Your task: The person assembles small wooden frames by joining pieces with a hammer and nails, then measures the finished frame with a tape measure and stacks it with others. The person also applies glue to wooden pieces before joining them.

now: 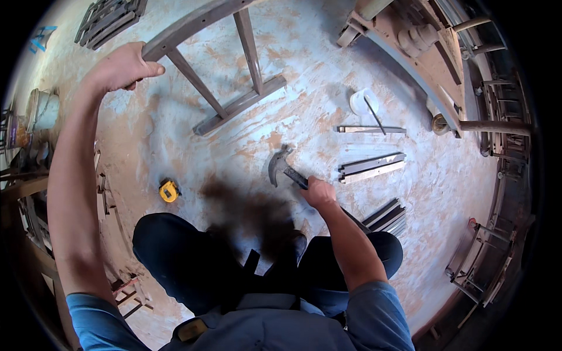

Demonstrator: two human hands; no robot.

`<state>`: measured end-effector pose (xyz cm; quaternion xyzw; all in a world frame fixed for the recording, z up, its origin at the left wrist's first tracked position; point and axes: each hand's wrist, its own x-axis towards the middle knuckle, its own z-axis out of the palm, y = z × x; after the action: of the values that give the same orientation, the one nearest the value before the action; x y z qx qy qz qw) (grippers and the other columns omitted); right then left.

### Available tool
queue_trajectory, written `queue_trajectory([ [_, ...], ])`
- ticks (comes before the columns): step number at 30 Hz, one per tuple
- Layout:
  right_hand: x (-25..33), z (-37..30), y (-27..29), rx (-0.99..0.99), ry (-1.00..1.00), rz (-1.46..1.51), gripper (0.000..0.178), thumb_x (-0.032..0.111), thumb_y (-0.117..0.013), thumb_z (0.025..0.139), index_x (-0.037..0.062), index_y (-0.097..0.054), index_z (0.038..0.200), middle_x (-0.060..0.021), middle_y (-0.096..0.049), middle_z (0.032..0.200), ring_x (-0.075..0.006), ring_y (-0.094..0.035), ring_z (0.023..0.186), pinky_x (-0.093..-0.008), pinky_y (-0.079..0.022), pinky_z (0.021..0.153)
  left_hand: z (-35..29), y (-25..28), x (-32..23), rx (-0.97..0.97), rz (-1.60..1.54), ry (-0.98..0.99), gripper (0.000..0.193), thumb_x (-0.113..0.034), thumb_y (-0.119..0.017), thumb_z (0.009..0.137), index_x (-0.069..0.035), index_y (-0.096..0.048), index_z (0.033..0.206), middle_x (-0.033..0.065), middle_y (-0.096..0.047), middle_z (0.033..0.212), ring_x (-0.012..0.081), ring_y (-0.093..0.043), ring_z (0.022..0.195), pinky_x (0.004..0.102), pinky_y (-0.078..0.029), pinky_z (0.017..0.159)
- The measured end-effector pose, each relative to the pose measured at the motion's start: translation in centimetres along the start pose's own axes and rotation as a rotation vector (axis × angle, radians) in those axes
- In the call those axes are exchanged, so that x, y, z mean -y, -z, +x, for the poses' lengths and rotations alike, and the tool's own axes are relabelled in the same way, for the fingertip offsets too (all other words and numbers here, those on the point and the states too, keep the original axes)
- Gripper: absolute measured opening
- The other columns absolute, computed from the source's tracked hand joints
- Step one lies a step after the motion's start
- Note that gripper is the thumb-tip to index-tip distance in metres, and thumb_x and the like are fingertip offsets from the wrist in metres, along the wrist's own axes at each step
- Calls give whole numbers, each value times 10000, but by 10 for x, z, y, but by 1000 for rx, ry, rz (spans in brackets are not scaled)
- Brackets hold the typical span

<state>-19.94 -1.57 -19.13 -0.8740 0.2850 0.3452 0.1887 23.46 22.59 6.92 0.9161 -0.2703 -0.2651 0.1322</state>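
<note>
My left hand [120, 69] is closed round the near end of a long wooden rail, part of a wooden frame [188, 30]. Two slats join that rail to a shorter bar [241, 105] lower down, tilted over the floor. My right hand [319, 193] grips a claw hammer [283, 166] by its dark handle, with the metal head pointing up and left, apart from the frame. A yellow tape measure [169, 191] lies on the floor left of my knees. The frame's upper end runs out of view.
Several wooden strips [372, 168] lie in bundles at the right, near a white tub [364, 102] with a dark rod in it. A wooden workbench [404, 64] stands far right, and stacked slats [110, 22] lie far left. Wooden racks line the right edge.
</note>
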Motion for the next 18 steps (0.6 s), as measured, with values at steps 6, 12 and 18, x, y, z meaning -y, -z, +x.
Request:
queue_trajectory([
  [6,-6,11,-24,34,-30,111,477,472,-675,786,56,-665,1021,-228,-689,1005,-390,-653,986,-463,-508,883,-45,-24,-34,28,7,-10,519,-417,-726,758,56,-601,929,106,-606,702,212,-591,607,351,-507,602],
  [12,-39,29,17,234,71,-23,542,468,-692,721,66,-698,1086,-211,-684,1080,-359,-647,1039,-436,-502,930,-132,-107,-94,275,-32,-118,609,-493,-749,756,47,-562,966,224,-659,783,374,-677,762,436,-537,706],
  [18,-128,48,67,272,260,26,557,501,-735,720,112,-699,1116,-150,-693,1090,-324,-643,1037,-412,-506,909,-177,-214,-79,508,-200,-202,474,-421,-729,821,11,-549,891,187,-645,795,404,-653,787,473,-520,687],
])
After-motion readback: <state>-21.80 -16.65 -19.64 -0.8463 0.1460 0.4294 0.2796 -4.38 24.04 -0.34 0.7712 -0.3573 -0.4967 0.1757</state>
